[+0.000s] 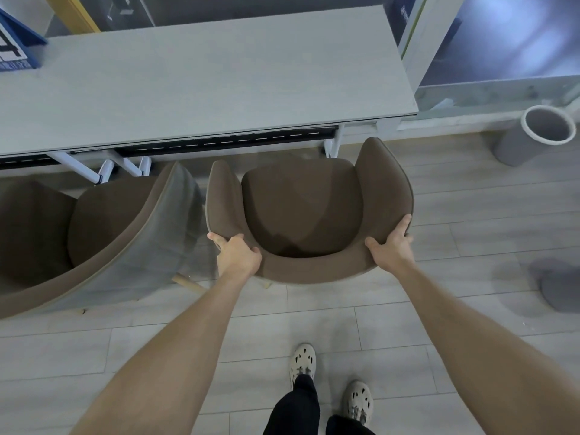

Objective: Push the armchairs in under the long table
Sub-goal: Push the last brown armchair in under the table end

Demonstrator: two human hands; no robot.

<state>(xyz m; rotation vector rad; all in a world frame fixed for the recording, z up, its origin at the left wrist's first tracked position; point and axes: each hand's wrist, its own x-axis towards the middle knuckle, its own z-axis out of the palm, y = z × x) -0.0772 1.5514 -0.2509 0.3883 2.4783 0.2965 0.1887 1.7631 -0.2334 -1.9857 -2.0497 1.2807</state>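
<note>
A brown armchair (301, 211) with a curved back stands in front of the long grey table (204, 83), its seat facing the table's near edge and its front just short of that edge. My left hand (237, 254) grips the left end of the backrest rim. My right hand (390, 246) grips the right end of the same rim. A second brown armchair (103, 233) with a grey outer shell stands to the left, turned at an angle, its front near the table legs.
A grey cylindrical bin (536, 133) stands on the floor to the right of the table. A dark round lid or mat (561, 287) lies farther right. A blue-and-white sign (15, 48) sits at the table's left end. White table legs (334, 146) stand beside the chair.
</note>
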